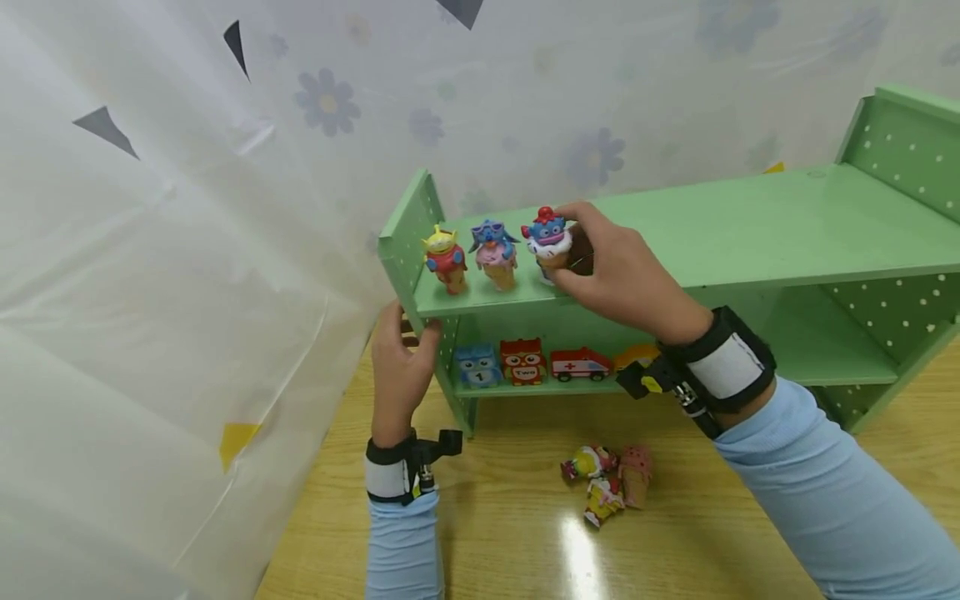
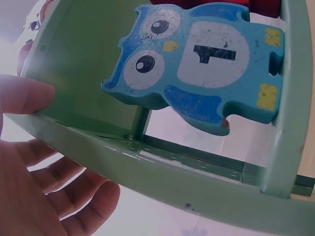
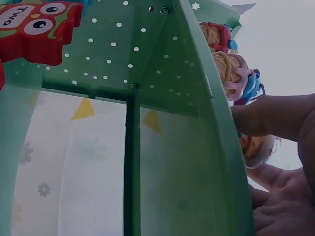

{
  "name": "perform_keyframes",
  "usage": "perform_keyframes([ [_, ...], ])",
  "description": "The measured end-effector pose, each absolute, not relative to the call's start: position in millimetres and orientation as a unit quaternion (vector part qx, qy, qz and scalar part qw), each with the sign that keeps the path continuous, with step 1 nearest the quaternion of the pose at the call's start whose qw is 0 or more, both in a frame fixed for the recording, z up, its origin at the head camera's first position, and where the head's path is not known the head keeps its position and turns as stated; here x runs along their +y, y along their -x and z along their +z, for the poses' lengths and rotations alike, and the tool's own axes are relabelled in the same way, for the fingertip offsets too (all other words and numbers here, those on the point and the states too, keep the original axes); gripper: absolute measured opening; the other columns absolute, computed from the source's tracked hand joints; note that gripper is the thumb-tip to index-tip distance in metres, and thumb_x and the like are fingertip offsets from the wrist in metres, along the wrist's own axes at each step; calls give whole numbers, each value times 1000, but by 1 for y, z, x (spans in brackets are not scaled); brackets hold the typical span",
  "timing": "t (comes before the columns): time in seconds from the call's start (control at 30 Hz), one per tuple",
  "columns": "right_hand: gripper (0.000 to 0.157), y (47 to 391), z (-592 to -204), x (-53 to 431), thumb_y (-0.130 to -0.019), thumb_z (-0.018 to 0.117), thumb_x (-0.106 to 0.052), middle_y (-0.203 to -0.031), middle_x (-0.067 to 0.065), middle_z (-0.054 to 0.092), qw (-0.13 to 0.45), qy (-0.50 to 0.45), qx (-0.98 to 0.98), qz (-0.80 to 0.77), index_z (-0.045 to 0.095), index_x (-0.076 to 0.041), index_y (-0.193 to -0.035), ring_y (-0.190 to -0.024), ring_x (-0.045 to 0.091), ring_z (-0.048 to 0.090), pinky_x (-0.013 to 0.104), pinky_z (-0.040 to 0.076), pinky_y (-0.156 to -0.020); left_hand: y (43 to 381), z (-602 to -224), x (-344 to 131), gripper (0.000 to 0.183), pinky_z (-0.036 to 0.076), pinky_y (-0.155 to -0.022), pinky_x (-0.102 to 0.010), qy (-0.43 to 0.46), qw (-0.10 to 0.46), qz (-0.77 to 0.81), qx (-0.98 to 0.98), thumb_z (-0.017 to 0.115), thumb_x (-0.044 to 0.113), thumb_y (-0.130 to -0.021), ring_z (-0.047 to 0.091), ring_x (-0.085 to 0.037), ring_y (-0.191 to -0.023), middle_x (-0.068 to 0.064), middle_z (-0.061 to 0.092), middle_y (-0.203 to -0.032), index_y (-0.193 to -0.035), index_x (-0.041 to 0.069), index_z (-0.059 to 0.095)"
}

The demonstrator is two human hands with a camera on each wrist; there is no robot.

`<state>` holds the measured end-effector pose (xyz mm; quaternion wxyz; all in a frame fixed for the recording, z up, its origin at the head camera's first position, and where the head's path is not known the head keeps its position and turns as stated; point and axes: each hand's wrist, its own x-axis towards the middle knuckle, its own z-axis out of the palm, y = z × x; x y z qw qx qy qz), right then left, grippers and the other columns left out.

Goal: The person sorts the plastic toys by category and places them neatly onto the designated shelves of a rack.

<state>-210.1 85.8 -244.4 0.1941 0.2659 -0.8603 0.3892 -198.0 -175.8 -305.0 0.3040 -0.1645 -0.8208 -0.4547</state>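
My right hand (image 1: 626,271) pinches a blue-faced ice cream cone figurine (image 1: 549,242) with a red ball on top, at the top board of a green shelf (image 1: 757,225). Left of it on that board stand a blue-eared cone figurine (image 1: 497,254) and a yellow-topped cone figurine (image 1: 447,262), both upright. My left hand (image 1: 405,367) grips the shelf's left side panel, thumb on the inner side and fingers outside in the left wrist view. Close by, inside the shelf, stands a blue owl block (image 2: 197,59) marked 1.
On the lower board, a red owl block (image 1: 523,362), an ambulance toy (image 1: 581,364) and a partly hidden yellow toy (image 1: 636,356) stand in a row. Several loose figurines, among them a pink cone figurine (image 1: 636,475), lie on the wooden table (image 1: 510,542). A flowered sheet (image 1: 225,208) hangs behind.
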Motion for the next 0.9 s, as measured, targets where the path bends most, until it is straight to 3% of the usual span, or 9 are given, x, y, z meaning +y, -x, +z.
perform_keyframes([
  [0.17, 66, 197, -246, 96, -88, 64, -10, -126, 22, 54, 203, -234, -856, 414, 31, -7, -145, -110, 35, 55, 51, 49, -89, 199, -306, -175, 40, 55, -76, -53, 161, 302, -455, -822, 57, 7, -91, 58, -35, -98, -26, 58, -117, -129, -4, 51],
  [0.33, 65, 176, -254, 109, -86, 63, -4, -133, 23, 49, 277, -223, -839, 412, 34, -6, -144, -115, 36, 49, 52, 46, -88, 200, -307, -175, 39, 54, -76, -53, 165, 306, -457, -819, 57, 6, -91, 59, -35, -97, -25, 59, -116, -128, -3, 52],
  [0.43, 64, 162, -263, 117, -84, 65, 0, -133, 21, 49, 328, -219, -828, 399, 39, -5, -142, -116, 33, 48, 46, 47, -85, 200, -307, -174, 38, 55, -76, -52, 164, 306, -458, -818, 57, 7, -91, 59, -35, -98, -25, 59, -116, -128, -3, 52],
  [0.67, 56, 120, -296, 139, -73, 68, 9, -123, 21, 57, 420, -204, -798, 382, 56, 0, -127, -103, 20, 52, 17, 39, -83, 199, -308, -173, 38, 54, -76, -52, 164, 303, -467, -815, 57, 7, -91, 58, -35, -98, -24, 59, -116, -128, -2, 52],
  [0.9, 52, 90, -339, 155, -67, 72, 10, -121, 18, 58, 397, -172, -830, 352, 62, -1, -118, -100, 5, 49, 17, 38, -78, 199, -307, -175, 37, 54, -76, -53, 166, 310, -464, -813, 57, 6, -91, 58, -35, -98, -25, 59, -116, -127, -3, 52],
])
